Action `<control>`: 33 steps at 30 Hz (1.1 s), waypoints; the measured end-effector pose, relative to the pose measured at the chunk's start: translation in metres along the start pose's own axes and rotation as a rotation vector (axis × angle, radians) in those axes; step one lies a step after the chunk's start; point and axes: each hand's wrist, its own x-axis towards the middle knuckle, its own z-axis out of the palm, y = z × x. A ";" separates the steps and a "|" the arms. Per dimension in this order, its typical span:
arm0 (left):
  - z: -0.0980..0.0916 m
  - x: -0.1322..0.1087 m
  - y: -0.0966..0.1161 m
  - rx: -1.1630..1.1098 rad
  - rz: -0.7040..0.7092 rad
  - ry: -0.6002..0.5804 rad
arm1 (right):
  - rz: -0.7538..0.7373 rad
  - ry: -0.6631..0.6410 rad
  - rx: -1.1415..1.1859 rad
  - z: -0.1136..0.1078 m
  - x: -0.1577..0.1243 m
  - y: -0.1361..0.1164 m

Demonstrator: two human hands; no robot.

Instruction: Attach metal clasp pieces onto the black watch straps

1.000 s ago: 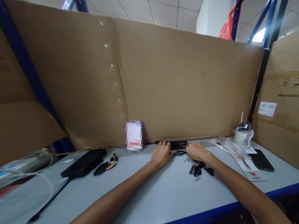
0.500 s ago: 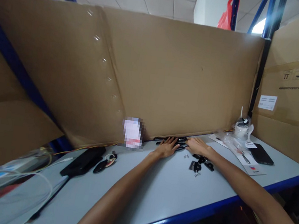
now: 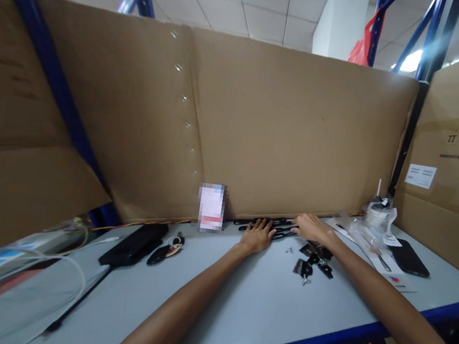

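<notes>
Several long black handle-like pieces [image 3: 282, 235] lie side by side along the back of the table, against the cardboard. My left hand [image 3: 258, 237] rests flat over them with its fingers spread. At their right ends is my right hand [image 3: 311, 228], fingertips pointing left and touching the ends; it does not appear to grip them. The pieces are partly hidden under my left hand. In front of my right hand lie small black metal parts [image 3: 305, 268] in a loose group, with small silver screws [image 3: 289, 250] to their left.
A phone [image 3: 411, 258], a printed card with clear plastic packaging [image 3: 368, 237], and a lidded cup [image 3: 377, 215] are at the right. On the left are keys [image 3: 159, 254], a black case [image 3: 133, 247] and cables. A blurred white box [image 3: 211, 208] leans on the cardboard wall [image 3: 281, 134].
The camera view has shifted, so the scene sits further right and slightly lower. Both hands stay at the black pieces; my left hand has drawn slightly away from my right, exposing more of them.
</notes>
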 end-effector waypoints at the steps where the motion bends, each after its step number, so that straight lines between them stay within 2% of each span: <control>1: 0.000 0.001 0.000 0.000 -0.002 0.016 | 0.036 0.031 0.009 -0.003 -0.003 0.006; 5: 0.001 0.003 0.001 0.015 -0.006 0.070 | 0.161 0.100 0.056 -0.012 -0.020 0.037; 12: -0.005 0.002 0.006 0.051 -0.017 0.164 | 0.313 0.071 0.170 -0.013 -0.042 0.072; 15: -0.006 0.002 0.006 0.040 -0.011 0.143 | 0.343 0.007 0.239 -0.016 -0.046 0.080; 18: -0.004 -0.001 0.006 0.024 0.023 0.129 | 0.358 -0.159 0.304 -0.018 -0.051 0.085; 21: -0.002 -0.010 0.002 0.005 0.197 0.122 | 0.356 -0.356 0.366 -0.018 -0.059 0.085; 23: -0.002 -0.015 -0.002 0.001 0.307 0.109 | 0.351 -0.440 0.403 -0.016 -0.062 0.083; 28: -0.003 -0.014 -0.006 0.035 0.280 0.027 | 0.347 -0.470 0.439 -0.013 -0.062 0.078; 33: -0.003 -0.004 0.001 0.011 0.272 0.056 | 0.350 -0.436 0.415 -0.011 -0.060 0.075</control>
